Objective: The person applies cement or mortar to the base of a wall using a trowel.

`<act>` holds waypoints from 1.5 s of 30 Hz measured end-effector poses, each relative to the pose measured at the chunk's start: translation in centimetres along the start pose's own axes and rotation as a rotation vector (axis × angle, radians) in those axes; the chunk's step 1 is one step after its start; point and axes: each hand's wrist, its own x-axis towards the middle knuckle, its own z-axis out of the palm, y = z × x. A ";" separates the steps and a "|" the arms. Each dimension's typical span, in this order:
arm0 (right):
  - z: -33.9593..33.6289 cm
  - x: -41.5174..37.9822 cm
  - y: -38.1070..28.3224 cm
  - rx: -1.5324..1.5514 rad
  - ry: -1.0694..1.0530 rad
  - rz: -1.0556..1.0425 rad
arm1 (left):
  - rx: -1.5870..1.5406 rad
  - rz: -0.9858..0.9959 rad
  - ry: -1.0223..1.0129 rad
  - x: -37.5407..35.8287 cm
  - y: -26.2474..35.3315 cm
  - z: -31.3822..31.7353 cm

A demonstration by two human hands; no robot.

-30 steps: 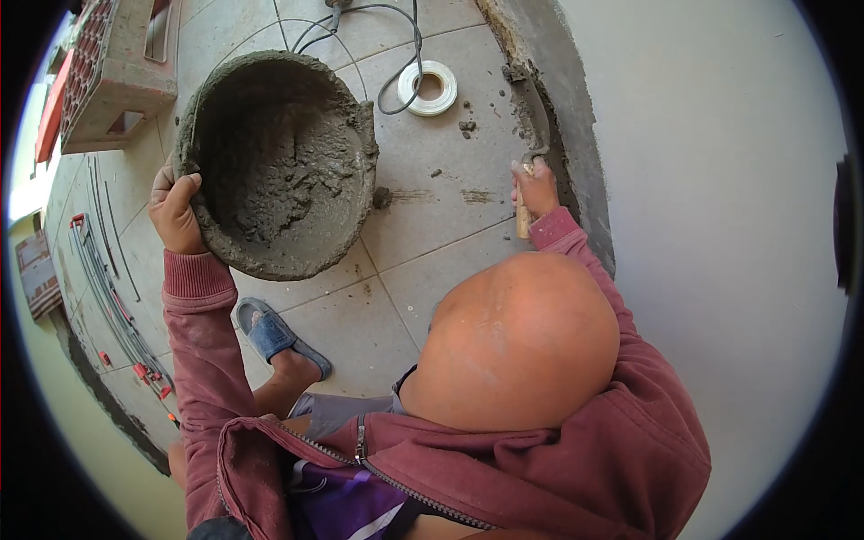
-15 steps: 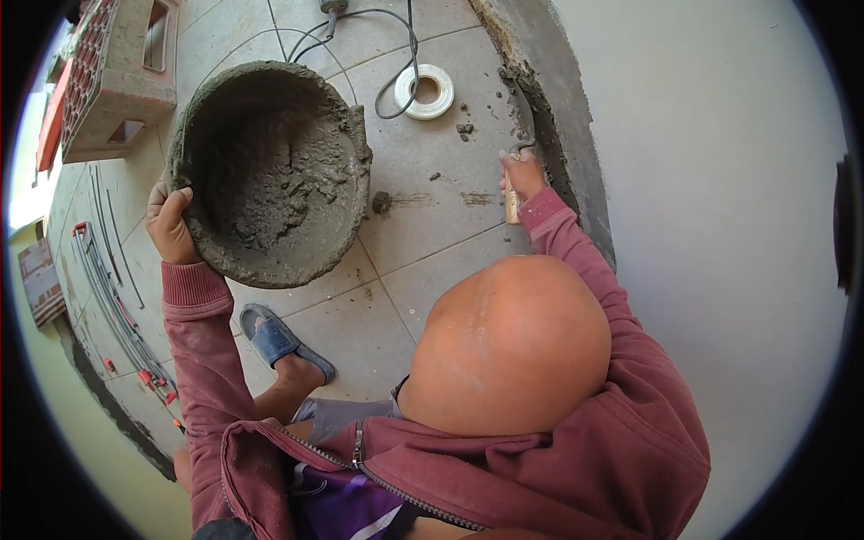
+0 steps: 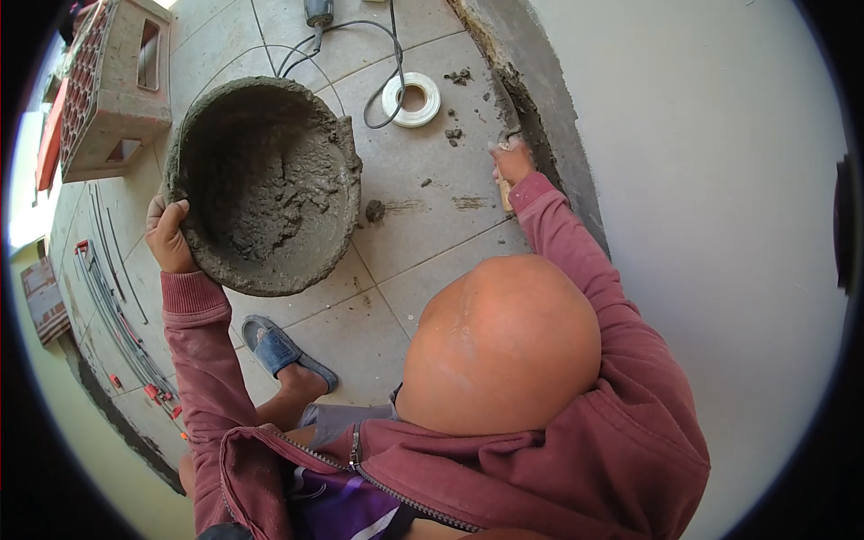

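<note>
My left hand (image 3: 171,236) is closed on the rim of a mortar-caked bucket (image 3: 349,193), which is tipped so its mouth faces me. Wet grey mortar (image 3: 283,193) lies inside it. At the wall's base, my right hand (image 3: 515,162) grips a trowel by its wooden handle (image 3: 505,193). The trowel's blade (image 3: 509,112) points away from me, along the rough gap (image 3: 531,117) between floor and wall. Mortar partly blends with the blade, so whether it carries any is hard to tell.
A roll of white tape (image 3: 434,101) lies on the tiles beside a black cable (image 3: 371,20) and a power tool (image 3: 319,13). Mortar crumbs (image 3: 453,135) dot the floor. A dirty plastic crate (image 3: 117,117) stands at left, near long thin rods (image 3: 117,306). My bent knee (image 3: 504,342) is between my arms.
My right hand and the trowel have shifted slightly forward along the wall base. A fresh patch of mortar crumbs shows on the tiles beyond the tape roll. My left hand keeps its hold.
</note>
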 end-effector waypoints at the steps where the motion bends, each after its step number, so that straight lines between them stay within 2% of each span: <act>1: 0.3 -0.5 0.0 0.005 0.058 -0.015 | -0.003 0.005 -0.003 0.2 0.0 0.0; 2: 0.4 -0.8 0.1 0.008 0.113 -0.028 | -0.001 0.002 -0.020 0.3 -0.2 -0.2; 6: -0.8 -2.1 -0.8 0.051 0.087 -0.034 | -0.004 0.018 -0.029 0.2 -0.2 0.0; 8: -1.4 -3.4 -2.0 0.230 0.045 -0.053 | 0.007 0.002 -0.015 0.2 -0.1 0.1; 11: -2.3 -5.2 -2.0 0.316 0.016 -0.018 | 0.000 0.006 -0.014 0.1 -0.1 0.3; 16: -0.5 -7.4 1.4 0.074 0.132 -0.060 | 0.020 0.030 -0.041 0.4 -1.1 -1.5; 18: -0.3 -6.7 2.8 -0.015 0.162 -0.061 | -0.005 0.028 -0.032 -0.1 -0.2 0.0; 21: -0.9 -3.9 2.6 -0.046 0.068 0.058 | -0.023 0.028 -0.032 0.1 -0.3 -0.1; 23: -2.4 -3.1 2.3 -0.074 0.057 -0.034 | -0.009 0.019 -0.038 0.1 -0.6 -0.9; 24: -3.1 -3.6 2.1 0.081 0.030 -0.071 | 0.006 0.018 -0.035 0.1 -0.7 -1.0; 25: -3.3 -4.2 2.1 0.083 0.030 -0.069 | 0.019 0.020 -0.032 0.2 -0.7 -1.1; 28: -3.3 -7.0 4.0 0.074 0.137 -0.195 | 0.010 0.020 -0.024 0.1 -0.4 -0.8; 29: -3.2 -7.5 4.6 0.072 0.137 -0.195 | 0.008 0.019 -0.023 0.0 -0.3 -0.7; 31: -3.2 -8.0 5.8 -0.144 0.092 -0.163 | -0.016 0.013 -0.015 0.1 -0.2 -0.4; 32: -2.9 -6.8 8.0 -0.183 0.104 -0.066 | -0.022 0.015 -0.026 0.2 -0.3 -0.4; 36: -2.9 -4.8 8.0 -0.182 0.159 -0.029 | 0.019 -0.012 -0.040 1.1 -0.7 -2.3; 38: -4.4 -5.5 6.2 0.043 0.035 0.023 | 0.057 -0.015 -0.044 1.1 -0.7 -2.3; 41: -5.1 -8.7 4.7 0.200 0.072 -0.002 | 0.037 -0.023 -0.019 0.6 -0.3 -1.7; 43: -5.0 -10.5 5.6 0.221 0.059 0.003 | 0.056 -0.023 -0.015 0.6 -0.4 -2.0; 45: -4.5 -12.0 7.6 0.093 0.190 -0.116 | 0.049 -0.016 -0.016 0.6 -0.5 -2.3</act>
